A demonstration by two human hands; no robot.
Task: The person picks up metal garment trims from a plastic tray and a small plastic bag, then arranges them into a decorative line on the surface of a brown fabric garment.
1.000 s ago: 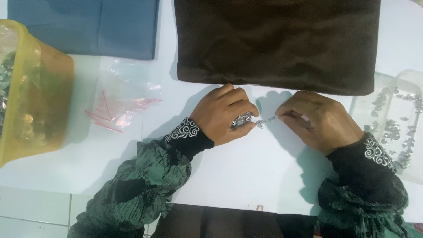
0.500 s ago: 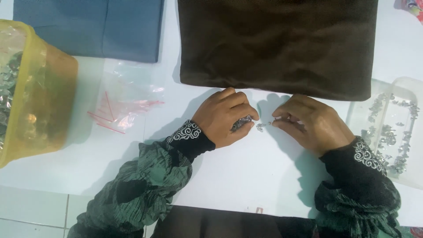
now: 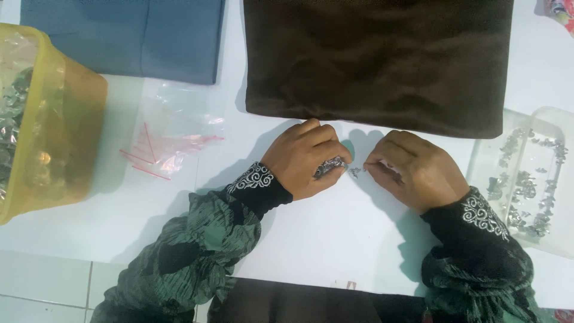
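Observation:
My left hand rests on the white table, fingers curled around a small cluster of shiny silver pieces. My right hand lies just to its right, fingertips pinched together near a few tiny silver bits on the table between the two hands. Whether those fingers grip one of the bits is hidden. Both wrists wear black cuffs with white embroidery and dark green sleeves. A dark brown folded cloth lies directly beyond both hands.
A yellow translucent tub holding silver pieces stands at the left edge. Clear small zip bags with red strips lie beside it. A blue folded cloth is at the top left. A clear tray with silver bits sits at the right.
The hands stay close together over the silver bits. The right hand's fingers have curled in a little tighter. The view has shifted slightly.

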